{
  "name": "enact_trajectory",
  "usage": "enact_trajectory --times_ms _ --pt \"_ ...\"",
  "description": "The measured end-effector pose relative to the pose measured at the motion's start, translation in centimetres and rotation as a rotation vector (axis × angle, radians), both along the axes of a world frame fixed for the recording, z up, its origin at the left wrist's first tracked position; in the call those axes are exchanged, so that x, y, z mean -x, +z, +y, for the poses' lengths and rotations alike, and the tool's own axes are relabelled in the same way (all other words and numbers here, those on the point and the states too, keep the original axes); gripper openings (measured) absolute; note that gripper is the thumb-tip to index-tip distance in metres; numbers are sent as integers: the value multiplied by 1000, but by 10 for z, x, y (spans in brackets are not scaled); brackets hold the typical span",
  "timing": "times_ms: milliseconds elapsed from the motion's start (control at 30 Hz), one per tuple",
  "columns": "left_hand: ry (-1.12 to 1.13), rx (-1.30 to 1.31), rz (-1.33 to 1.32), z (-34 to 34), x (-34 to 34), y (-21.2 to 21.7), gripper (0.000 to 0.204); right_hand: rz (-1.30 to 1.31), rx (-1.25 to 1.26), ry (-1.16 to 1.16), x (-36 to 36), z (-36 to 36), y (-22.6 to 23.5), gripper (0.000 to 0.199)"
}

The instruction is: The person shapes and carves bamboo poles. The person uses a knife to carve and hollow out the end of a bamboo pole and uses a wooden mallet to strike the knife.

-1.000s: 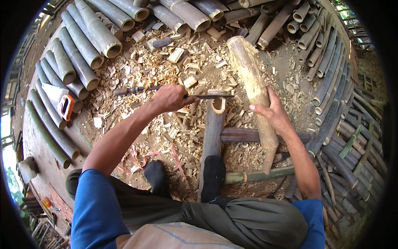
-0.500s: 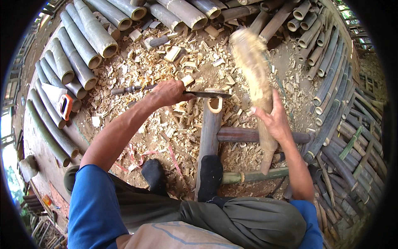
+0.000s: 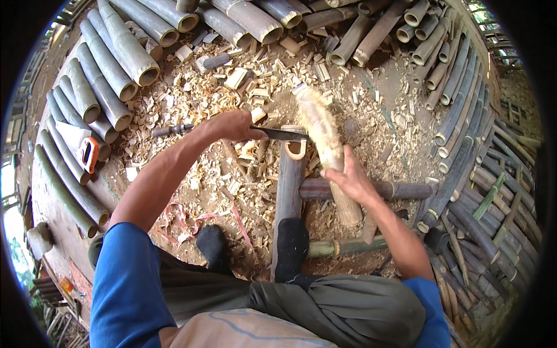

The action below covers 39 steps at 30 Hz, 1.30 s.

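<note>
My left hand (image 3: 235,126) is closed round a dark flat knife (image 3: 278,134), its blade lying across the cut end of a bamboo pole (image 3: 289,182). Just below the blade, that end has a pale rounded notch. My right hand (image 3: 351,181) grips a thick wooden club (image 3: 322,124), worn pale and frayed along its upper part. The club overlaps the blade's tip; whether they touch I cannot tell. My right foot, in a black sock (image 3: 291,246), rests on the pole. A brown bamboo crosspiece (image 3: 365,189) runs rightward from the pole.
Shavings and chips (image 3: 220,151) litter the ground. A dark rod-like tool (image 3: 172,130) lies beyond my left forearm, partly hidden. Bamboo lengths (image 3: 104,75) fan round the left and far sides, more bamboo (image 3: 458,122) is stacked right. An orange-handled saw (image 3: 87,153) lies at left.
My right hand has swung the club left and down, from the right of the pole to the blade's tip. The left hand still holds the knife across the pole's end.
</note>
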<state>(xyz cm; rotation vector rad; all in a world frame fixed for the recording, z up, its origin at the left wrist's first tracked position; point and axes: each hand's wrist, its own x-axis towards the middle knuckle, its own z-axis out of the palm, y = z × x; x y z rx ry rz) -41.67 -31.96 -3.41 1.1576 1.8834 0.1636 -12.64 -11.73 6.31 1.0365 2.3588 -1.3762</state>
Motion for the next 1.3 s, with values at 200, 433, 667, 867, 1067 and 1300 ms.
enact_trajectory --times_ms 200,433,667,867,1067,1300 --pt "-139 -422 509 -42 -41 23 47 223 208 -204 0 26 34 87" --pt "29 -335 370 -65 -83 29 22 170 -24 21 -11 34 25 78" --pt "-76 -41 348 -57 -76 28 18 517 -613 1136 5 36 20 83" --pt "-88 73 286 -44 -74 43 19 322 -730 1310 24 65 -7 77" --pt "-109 -22 325 -46 -78 26 17 388 -795 1331 21 77 -23 70" --pt "-105 -101 433 -52 -82 25 12 963 -845 1312 30 61 -22 49"
